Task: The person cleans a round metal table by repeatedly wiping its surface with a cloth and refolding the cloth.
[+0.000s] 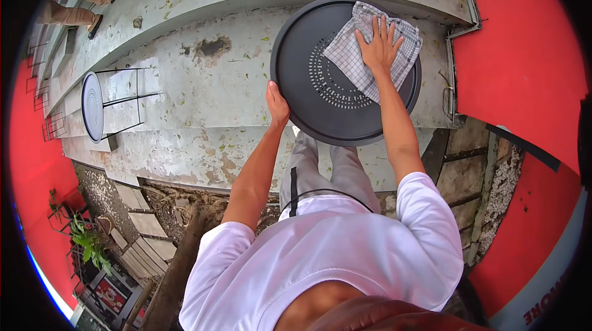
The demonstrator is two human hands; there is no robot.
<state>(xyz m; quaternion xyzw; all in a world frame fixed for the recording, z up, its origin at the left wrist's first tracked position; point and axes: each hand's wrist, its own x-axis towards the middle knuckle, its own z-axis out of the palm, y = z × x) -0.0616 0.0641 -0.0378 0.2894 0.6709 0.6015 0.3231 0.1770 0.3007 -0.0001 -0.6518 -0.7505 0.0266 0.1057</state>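
Note:
A round dark-grey metal table with a raised rim and a ring of small punched holes is in front of me, above my legs. My left hand is closed on its left edge, with the fingers partly hidden behind the rim. A checked white-and-grey cloth lies rumpled over the upper right of the tabletop, covering part of the hole pattern. On top of the cloth, my right hand rests flat with its fingers spread. The table's legs are hidden beneath it.
Wide concrete steps with stains and fallen leaves stretch to the left. Another round table with thin black legs stands there. A person's legs show at top left. Red walls flank both sides; a plant grows lower left.

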